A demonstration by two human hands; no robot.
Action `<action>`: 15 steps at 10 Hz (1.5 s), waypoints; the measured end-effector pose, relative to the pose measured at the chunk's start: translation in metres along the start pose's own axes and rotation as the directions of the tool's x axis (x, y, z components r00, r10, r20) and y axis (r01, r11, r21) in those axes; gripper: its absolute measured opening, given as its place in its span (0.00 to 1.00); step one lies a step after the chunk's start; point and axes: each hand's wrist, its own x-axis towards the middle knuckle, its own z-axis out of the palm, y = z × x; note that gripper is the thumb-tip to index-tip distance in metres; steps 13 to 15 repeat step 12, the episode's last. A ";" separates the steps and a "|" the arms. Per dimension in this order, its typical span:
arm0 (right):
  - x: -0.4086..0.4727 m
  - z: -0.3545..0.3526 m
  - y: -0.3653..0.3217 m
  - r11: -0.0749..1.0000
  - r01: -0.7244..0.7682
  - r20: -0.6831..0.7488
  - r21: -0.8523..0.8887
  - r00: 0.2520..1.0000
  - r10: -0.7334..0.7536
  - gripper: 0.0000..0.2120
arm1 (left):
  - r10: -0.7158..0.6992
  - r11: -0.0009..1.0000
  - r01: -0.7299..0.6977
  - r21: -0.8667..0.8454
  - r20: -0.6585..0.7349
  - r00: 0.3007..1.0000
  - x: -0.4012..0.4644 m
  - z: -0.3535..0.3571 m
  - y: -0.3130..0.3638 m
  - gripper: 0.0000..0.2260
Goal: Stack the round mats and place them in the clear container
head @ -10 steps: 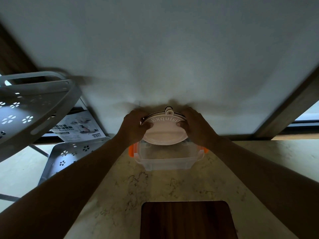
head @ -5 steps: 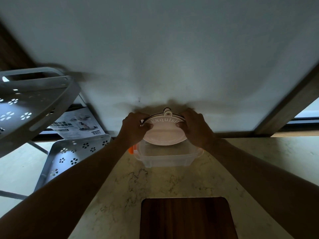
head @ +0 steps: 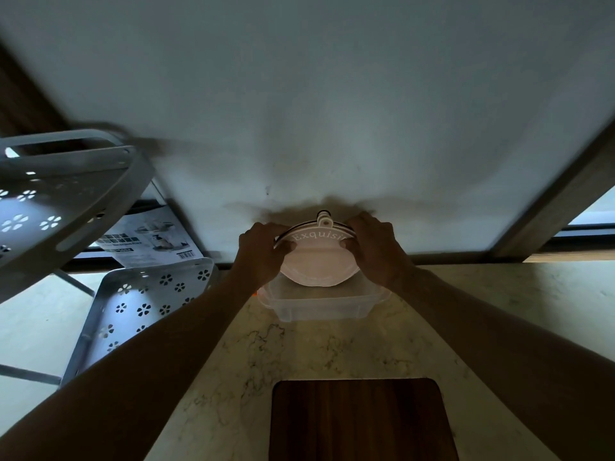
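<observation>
Two hands: left hand (head: 263, 254) and right hand (head: 376, 249) pinching stacked round mats (head: 317, 261) by opposite edges.
Position: mats tilted over clear container (head: 319, 306).

The pale marbled stone worktop (head: 332, 347) carried a clear rectangular plastic container (head: 321, 306) near the wall. A dark brown wooden board (head: 359, 420) lay nearer.

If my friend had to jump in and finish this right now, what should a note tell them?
Left hand: gripping the left edge of the round mats.
Right hand: gripping the right edge.
The mats are stacked, tilted, with their lower edge dipping into the open clear container on the counter by the wall.
Done: stacking, carrying over.
Left: lower the stack fully in and let go.
</observation>
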 end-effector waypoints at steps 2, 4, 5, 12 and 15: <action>0.006 -0.005 -0.002 0.999 -0.007 -0.007 0.036 1.000 0.007 0.10 | 0.000 1.000 -0.001 -0.017 -0.037 0.999 0.000 -0.003 0.000 0.11; 0.010 -0.005 -0.003 0.999 -0.013 -0.013 0.031 1.000 0.014 0.10 | 0.035 0.999 -0.033 0.032 -0.062 0.997 0.006 0.002 0.000 0.10; 0.011 -0.004 -0.003 1.000 -0.003 -0.010 0.010 1.000 0.004 0.12 | 0.039 0.998 -0.036 0.045 -0.083 0.996 0.009 0.004 -0.003 0.10; 0.012 -0.021 -0.009 0.999 -0.043 -0.059 0.006 0.997 0.043 0.15 | -0.025 0.994 0.041 0.104 -0.150 0.988 0.015 0.001 -0.004 0.17; 0.012 -0.021 -0.009 0.999 -0.043 -0.059 0.006 0.997 0.043 0.15 | -0.025 0.994 0.041 0.104 -0.150 0.988 0.015 0.001 -0.004 0.17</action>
